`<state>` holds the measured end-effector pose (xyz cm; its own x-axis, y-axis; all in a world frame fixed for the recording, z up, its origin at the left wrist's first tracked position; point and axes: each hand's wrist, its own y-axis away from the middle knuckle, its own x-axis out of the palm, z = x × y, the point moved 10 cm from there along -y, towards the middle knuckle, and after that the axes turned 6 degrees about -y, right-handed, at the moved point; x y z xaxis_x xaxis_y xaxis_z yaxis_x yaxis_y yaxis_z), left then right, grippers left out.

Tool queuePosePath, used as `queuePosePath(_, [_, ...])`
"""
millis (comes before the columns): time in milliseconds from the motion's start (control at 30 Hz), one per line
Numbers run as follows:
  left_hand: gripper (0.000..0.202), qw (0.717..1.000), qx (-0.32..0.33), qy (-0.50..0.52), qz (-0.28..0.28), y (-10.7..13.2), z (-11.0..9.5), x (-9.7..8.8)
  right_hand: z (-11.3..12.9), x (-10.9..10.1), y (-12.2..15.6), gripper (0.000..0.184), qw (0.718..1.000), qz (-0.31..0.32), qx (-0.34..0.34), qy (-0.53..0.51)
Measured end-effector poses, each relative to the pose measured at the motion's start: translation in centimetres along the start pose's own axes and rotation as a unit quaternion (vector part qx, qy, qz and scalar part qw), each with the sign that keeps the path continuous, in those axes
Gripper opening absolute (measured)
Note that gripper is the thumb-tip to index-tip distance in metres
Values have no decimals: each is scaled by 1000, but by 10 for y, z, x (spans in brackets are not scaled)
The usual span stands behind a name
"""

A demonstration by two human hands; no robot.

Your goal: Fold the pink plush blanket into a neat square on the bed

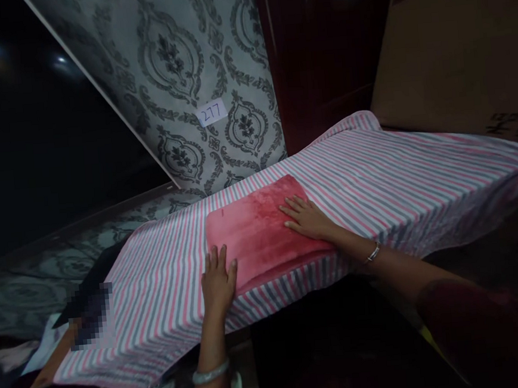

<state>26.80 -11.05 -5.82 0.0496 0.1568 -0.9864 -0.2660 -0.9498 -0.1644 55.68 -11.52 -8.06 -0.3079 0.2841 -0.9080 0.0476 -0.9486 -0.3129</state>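
A folded red plush cloth lies on a board covered with a pink, grey and white striped sheet. My left hand rests flat at the cloth's near left edge, fingers stretched out and together, a pale bangle on the wrist. My right hand lies flat on the cloth's right side, fingers spread, a thin bracelet on the wrist. Neither hand grips anything.
A grey damask-patterned wall stands behind, with a paper tag reading 277. A dark wooden door or cabinet and a brown cardboard panel are at the back right. Loose clothes lie at the lower left.
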Motion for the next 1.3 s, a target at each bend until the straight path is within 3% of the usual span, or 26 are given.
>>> queuePosePath(67, [58, 1000, -1, 30, -8, 4, 11, 6, -1, 2, 0, 62, 1000, -2, -3, 0])
queuePosePath(167, [57, 999, 3, 35, -16, 3, 11, 8, -1, 2, -1, 62, 1000, 4, 2, -5])
queuePosePath(367, [55, 998, 6, -38, -49, 14, 0, -11, 3, -10, 4, 60, 998, 54, -3, -33])
queuePosePath(433, [56, 994, 43, -70, -69, 27, -10, -15, 10, -18, 21, 61, 996, 55, -44, -48])
queuePosePath(533, [67, 986, 137, -80, -52, 44, -26, -6, 23, -25, 63, 70, 989, 54, -122, -59])
queuePosePath(700, [63, 982, 173, -73, -22, 45, -19, 6, 22, -23, 105, 70, 986, 35, -156, -56])
queuePosePath(833, [63, 977, 206, -59, -21, 43, -13, 7, 15, -18, 104, 61, 984, 5, -167, -64])
queuePosePath(933, [72, 972, 224, -55, -51, 46, -9, 3, 16, -20, 104, 60, 975, -31, -206, -72])
queuePosePath(1200, [70, 957, 243, -39, -150, 47, 1, -15, 22, -47, 103, 61, 961, -84, -260, -51])
queuePosePath(1300, [73, 957, 253, -27, -138, 52, 1, -10, 20, -43, 107, 61, 963, -82, -252, -56])
